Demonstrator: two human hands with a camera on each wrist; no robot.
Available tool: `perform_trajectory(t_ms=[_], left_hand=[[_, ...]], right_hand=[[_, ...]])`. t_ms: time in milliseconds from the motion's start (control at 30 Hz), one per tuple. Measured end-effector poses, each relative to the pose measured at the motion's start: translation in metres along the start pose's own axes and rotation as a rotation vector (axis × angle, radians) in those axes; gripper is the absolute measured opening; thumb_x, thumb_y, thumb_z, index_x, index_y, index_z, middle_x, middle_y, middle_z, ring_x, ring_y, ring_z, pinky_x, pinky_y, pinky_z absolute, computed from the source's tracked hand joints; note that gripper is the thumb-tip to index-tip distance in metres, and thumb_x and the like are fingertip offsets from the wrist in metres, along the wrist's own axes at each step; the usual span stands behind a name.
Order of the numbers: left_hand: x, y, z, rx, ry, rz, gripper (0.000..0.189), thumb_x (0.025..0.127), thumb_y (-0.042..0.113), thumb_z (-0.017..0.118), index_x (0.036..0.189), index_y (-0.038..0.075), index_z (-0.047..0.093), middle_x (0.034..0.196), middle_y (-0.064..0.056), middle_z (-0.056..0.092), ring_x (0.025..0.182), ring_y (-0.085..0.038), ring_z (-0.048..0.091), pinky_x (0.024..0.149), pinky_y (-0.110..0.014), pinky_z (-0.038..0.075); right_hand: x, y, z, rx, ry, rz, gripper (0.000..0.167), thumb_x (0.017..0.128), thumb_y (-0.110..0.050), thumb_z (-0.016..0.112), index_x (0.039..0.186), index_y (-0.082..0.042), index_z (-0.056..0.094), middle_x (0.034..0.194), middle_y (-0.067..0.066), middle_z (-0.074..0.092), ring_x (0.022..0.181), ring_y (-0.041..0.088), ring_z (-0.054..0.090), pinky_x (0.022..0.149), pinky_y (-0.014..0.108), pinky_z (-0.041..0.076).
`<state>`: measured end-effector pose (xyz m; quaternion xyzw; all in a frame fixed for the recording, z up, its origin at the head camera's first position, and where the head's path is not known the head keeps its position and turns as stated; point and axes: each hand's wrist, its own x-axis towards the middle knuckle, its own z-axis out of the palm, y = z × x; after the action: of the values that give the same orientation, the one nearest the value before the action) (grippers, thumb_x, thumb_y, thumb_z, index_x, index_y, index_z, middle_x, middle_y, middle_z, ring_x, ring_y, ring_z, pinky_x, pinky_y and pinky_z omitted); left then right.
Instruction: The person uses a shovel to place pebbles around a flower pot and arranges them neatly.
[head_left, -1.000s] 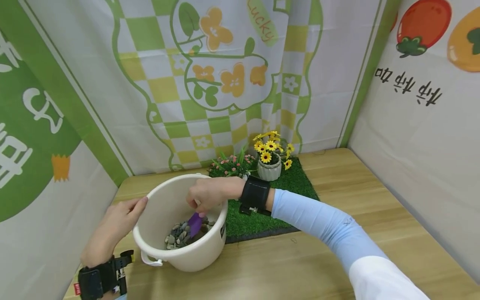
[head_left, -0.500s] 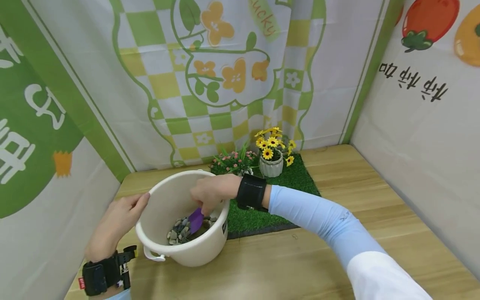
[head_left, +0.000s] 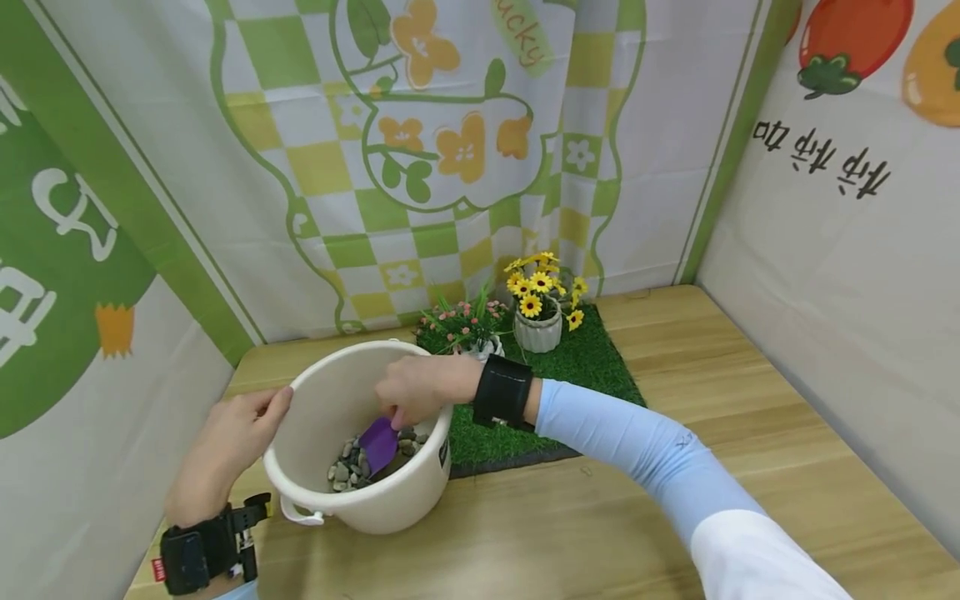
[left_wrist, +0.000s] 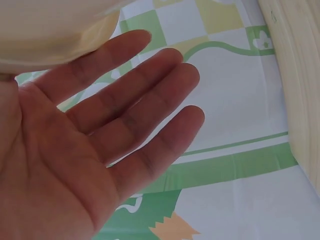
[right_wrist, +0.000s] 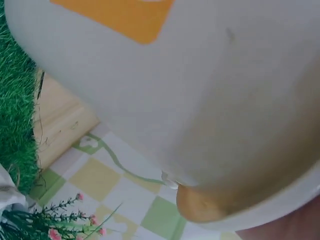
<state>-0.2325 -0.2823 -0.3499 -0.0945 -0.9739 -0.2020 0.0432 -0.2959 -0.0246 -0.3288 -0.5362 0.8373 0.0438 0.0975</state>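
A cream bucket (head_left: 382, 512) stands on the wooden table with grey stones (head_left: 345, 473) at its bottom. My right hand (head_left: 412, 390) reaches over the near right rim and grips a small purple scoop (head_left: 380, 446), whose blade rests among the stones. Its handle is hidden in the fingers. On the left rim, my left hand (head_left: 234, 433) holds the bucket, thumb over the edge; the left wrist view shows the other fingers (left_wrist: 145, 120) stretched out beside the outer wall. In the right wrist view, the bucket's outer wall (right_wrist: 150, 90) hides most of the hand.
Artificial grass (head_left: 510, 442) lies right of the bucket. On it stand a pot of yellow flowers (head_left: 537, 329) and a plant with pink flowers (head_left: 468, 325), close to my right wrist. A side handle (head_left: 303, 515) sticks out from the bucket's front left. Printed curtains (head_left: 667, 167) surround the table.
The scoop's blade has swung to the left and tilted flatter over the stones, my right hand shifting slightly with it. My left hand stays on the rim.
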Motion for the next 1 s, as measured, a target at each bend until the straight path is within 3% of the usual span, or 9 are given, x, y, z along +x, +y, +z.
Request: perform_trajectory(t_ms=[133,200,300,400,533,733,1000], left_hand=[[-0.003,-0.001,-0.001,0.003,0.012,0.004,0.052,0.107,0.036,0.036,0.123,-0.004,0.064,0.107,-0.028,0.069,0.095,-0.043,0.066,0.077,-0.055,0.052],[-0.002,-0.003,-0.001,-0.006,0.036,0.01,0.05,0.107,0.035,0.037,0.12,-0.003,0.066,0.103,-0.026,0.07,0.093,-0.041,0.067,0.075,-0.052,0.052],[0.002,-0.001,-0.002,-0.015,0.048,0.01,0.051,0.107,0.036,0.036,0.12,-0.002,0.066,0.103,-0.025,0.071,0.093,-0.04,0.067,0.075,-0.051,0.052],[0.005,0.001,-0.001,-0.024,0.047,0.012,0.051,0.107,0.037,0.035,0.12,-0.002,0.066,0.104,-0.026,0.07,0.095,-0.041,0.067,0.078,-0.054,0.052],[0.007,0.003,0.001,-0.034,0.039,0.008,0.053,0.107,0.037,0.034,0.123,-0.003,0.064,0.103,-0.025,0.071,0.094,-0.04,0.067,0.079,-0.054,0.052],[0.002,0.003,0.001,-0.032,0.036,-0.002,0.051,0.107,0.036,0.035,0.12,-0.002,0.066,0.096,-0.02,0.073,0.084,-0.031,0.069,0.069,-0.041,0.052],[0.0,0.003,0.001,-0.033,0.038,-0.02,0.051,0.107,0.038,0.036,0.12,0.0,0.067,0.098,-0.019,0.073,0.086,-0.031,0.069,0.072,-0.045,0.053]], right_hand=[[0.009,-0.001,0.004,0.024,0.035,-0.034,0.037,0.094,-0.026,0.066,0.063,-0.019,0.048,0.062,-0.009,0.042,0.057,0.006,0.039,0.055,0.018,0.03],[0.012,-0.003,0.004,0.005,0.06,-0.024,0.03,0.093,-0.028,0.068,0.067,-0.019,0.056,0.065,-0.01,0.049,0.06,0.006,0.045,0.057,0.018,0.035],[0.013,-0.007,0.003,-0.053,0.063,0.051,0.024,0.091,-0.031,0.069,0.075,-0.017,0.059,0.072,-0.008,0.055,0.066,0.009,0.052,0.061,0.022,0.041],[0.009,-0.01,0.003,-0.079,0.012,0.123,0.024,0.092,-0.036,0.068,0.079,-0.018,0.058,0.078,-0.006,0.058,0.072,0.011,0.057,0.063,0.025,0.046],[0.007,-0.009,0.004,-0.025,-0.073,0.131,0.037,0.095,-0.039,0.063,0.068,-0.02,0.047,0.067,-0.007,0.045,0.061,0.008,0.046,0.056,0.022,0.036],[0.012,-0.008,0.006,0.058,-0.153,0.069,0.053,0.097,-0.039,0.059,0.055,-0.02,0.033,0.054,-0.007,0.022,0.047,0.006,0.019,0.048,0.019,0.019],[0.017,-0.012,0.011,0.034,-0.036,0.131,0.044,0.09,-0.038,0.07,0.058,-0.022,0.045,0.056,-0.011,0.038,0.055,0.006,0.036,0.053,0.021,0.03]])
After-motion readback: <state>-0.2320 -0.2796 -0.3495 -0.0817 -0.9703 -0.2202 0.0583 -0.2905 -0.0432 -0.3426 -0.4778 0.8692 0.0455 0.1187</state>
